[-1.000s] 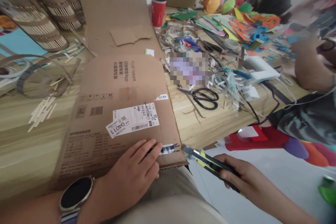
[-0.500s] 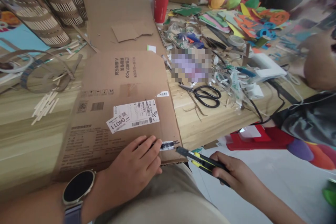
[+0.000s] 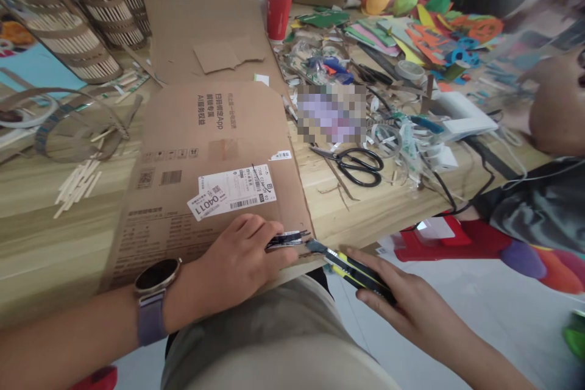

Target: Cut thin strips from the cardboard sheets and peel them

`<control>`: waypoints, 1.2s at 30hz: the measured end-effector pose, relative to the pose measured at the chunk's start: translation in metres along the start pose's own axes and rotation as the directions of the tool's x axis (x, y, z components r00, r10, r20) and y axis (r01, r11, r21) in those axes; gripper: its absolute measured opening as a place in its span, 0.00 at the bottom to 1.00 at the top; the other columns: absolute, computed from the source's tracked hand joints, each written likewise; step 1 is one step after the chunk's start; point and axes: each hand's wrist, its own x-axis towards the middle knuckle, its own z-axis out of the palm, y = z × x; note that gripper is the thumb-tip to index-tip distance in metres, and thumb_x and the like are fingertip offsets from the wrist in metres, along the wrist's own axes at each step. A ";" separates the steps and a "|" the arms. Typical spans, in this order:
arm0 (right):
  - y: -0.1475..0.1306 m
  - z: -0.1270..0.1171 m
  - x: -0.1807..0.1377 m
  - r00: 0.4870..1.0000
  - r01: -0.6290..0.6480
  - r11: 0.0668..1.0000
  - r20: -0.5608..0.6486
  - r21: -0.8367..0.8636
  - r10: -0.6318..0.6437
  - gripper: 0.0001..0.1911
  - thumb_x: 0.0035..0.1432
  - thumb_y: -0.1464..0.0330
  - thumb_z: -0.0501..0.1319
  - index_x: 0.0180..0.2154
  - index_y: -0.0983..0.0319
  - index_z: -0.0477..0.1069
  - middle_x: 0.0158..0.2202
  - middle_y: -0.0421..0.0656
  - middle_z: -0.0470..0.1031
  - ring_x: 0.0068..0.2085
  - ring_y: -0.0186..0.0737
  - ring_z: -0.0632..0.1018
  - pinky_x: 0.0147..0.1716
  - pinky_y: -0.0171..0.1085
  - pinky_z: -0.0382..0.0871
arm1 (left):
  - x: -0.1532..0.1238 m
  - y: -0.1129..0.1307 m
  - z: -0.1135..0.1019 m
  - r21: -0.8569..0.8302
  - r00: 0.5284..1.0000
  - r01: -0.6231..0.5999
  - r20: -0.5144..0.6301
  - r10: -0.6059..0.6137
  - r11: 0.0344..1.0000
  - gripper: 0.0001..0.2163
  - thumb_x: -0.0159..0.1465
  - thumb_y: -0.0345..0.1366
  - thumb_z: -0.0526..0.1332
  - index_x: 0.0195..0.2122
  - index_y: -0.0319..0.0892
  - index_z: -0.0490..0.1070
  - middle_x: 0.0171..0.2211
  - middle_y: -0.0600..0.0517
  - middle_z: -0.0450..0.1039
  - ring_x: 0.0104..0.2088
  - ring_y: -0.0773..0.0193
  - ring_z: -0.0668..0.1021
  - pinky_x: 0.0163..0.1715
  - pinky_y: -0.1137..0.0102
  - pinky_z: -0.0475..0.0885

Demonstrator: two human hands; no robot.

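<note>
A flattened cardboard box (image 3: 183,122) lies on the table, with printed text, a shipping label (image 3: 237,192) and a small blacked-out label (image 3: 287,238) by its near right corner. Bent at the fingers, my left hand (image 3: 242,259) grips the near edge of the cardboard beside the blacked-out label. The wrist carries a watch (image 3: 158,274). My right hand (image 3: 393,286) is wrapped round a black-and-yellow utility knife (image 3: 351,271). Its blade end points left and meets or nearly meets the right edge of the cardboard; whether it touches is unclear.
Black-handled scissors (image 3: 359,164) lie right of the cardboard, before tape rolls, cables and scraps. A red cup (image 3: 278,9) stands at the back. Wooden sticks (image 3: 77,186) and cardboard strips lie left. Another person's arm (image 3: 555,103) is at the right.
The cardboard has shifted slightly away from me. My left hand has gone from flatter fingers to bent ones at the near edge. The knife has moved slightly up with my right hand.
</note>
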 end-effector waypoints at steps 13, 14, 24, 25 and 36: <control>-0.011 -0.009 0.008 0.996 0.050 0.967 -0.053 -0.251 -0.066 0.25 0.67 0.57 0.51 0.63 0.51 0.60 0.39 0.45 0.76 0.29 0.41 0.80 0.24 0.36 0.74 | 0.007 -0.011 0.004 0.005 0.998 -0.044 0.041 0.044 0.999 0.22 0.68 0.31 0.54 0.59 0.62 0.64 0.49 0.50 0.67 0.41 0.59 0.67 0.47 0.62 0.63; -0.010 -0.010 0.011 0.995 0.052 0.957 -0.069 -0.284 -0.075 0.25 0.67 0.56 0.50 0.63 0.51 0.60 0.40 0.46 0.76 0.28 0.41 0.79 0.22 0.36 0.73 | 0.009 -0.013 0.004 0.016 0.998 -0.035 0.044 0.034 0.999 0.23 0.67 0.30 0.54 0.60 0.62 0.64 0.48 0.50 0.67 0.41 0.58 0.67 0.46 0.62 0.63; -0.001 -0.018 0.041 0.960 0.042 0.873 -0.224 -0.487 -0.171 0.25 0.68 0.55 0.48 0.63 0.52 0.63 0.37 0.45 0.67 0.26 0.36 0.73 0.21 0.34 0.69 | 0.028 -0.025 0.007 0.094 0.996 0.051 0.063 -0.057 0.994 0.27 0.67 0.27 0.50 0.62 0.64 0.60 0.48 0.49 0.65 0.42 0.57 0.65 0.46 0.62 0.62; 0.001 -0.019 0.042 0.959 0.049 0.869 -0.219 -0.492 -0.178 0.25 0.68 0.55 0.47 0.63 0.51 0.62 0.37 0.45 0.67 0.26 0.35 0.73 0.22 0.34 0.70 | 0.028 -0.024 0.007 0.089 0.996 0.057 0.067 -0.063 0.994 0.27 0.67 0.27 0.50 0.62 0.64 0.60 0.48 0.49 0.65 0.42 0.57 0.65 0.46 0.62 0.62; 0.003 -0.023 0.038 0.964 0.093 0.860 -0.170 -0.501 -0.203 0.27 0.68 0.54 0.45 0.62 0.54 0.64 0.36 0.45 0.67 0.26 0.36 0.74 0.19 0.34 0.69 | 0.026 -0.023 0.007 0.034 0.995 0.077 0.066 -0.080 0.996 0.27 0.67 0.26 0.50 0.62 0.64 0.61 0.49 0.49 0.64 0.43 0.56 0.65 0.46 0.61 0.61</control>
